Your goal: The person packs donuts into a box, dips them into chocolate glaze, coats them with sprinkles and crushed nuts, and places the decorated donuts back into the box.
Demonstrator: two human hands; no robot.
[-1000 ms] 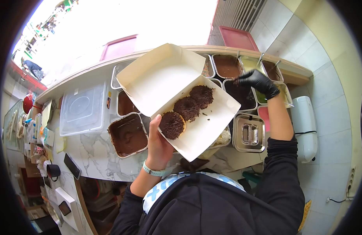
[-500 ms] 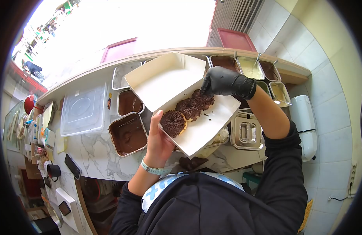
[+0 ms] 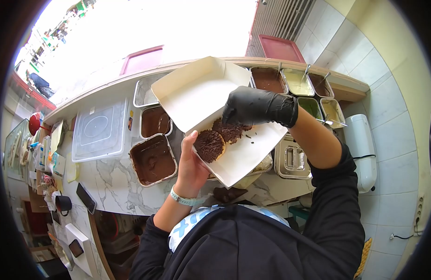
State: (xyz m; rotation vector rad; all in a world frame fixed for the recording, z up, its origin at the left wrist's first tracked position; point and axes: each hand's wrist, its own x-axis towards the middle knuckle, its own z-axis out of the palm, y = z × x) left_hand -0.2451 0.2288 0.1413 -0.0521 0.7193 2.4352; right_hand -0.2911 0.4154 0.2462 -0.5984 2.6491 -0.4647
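My bare left hand (image 3: 192, 168) is wrapped round the near left side of an open white cardboard box (image 3: 241, 170), thumb over the rim, holding it tilted above the counter. Inside lie round pastries in a row, the nearest pastry (image 3: 209, 145) covered in dark chocolate sprinkles with a pale edge. Behind it, another pastry (image 3: 228, 131) is partly covered by my right hand. My right hand (image 3: 255, 106), in a black glove, hovers over the row with fingers pinched downward; what they hold is hidden. A few dark shreds (image 3: 248, 136) lie on the box floor.
Metal tubs of chocolate (image 3: 153, 158) and other spreads (image 3: 298, 81) surround the box, some with spoons. A clear lidded container (image 3: 99, 133) stands left, near a phone (image 3: 86, 198). A covered metal tin (image 3: 292, 158) is at right, and a wooden ledge (image 3: 343, 81) runs behind.
My right hand has moved left and slightly nearer along the row, now over the middle pastry. The box has shifted slightly, its lid standing a little higher; my left hand keeps its grip.
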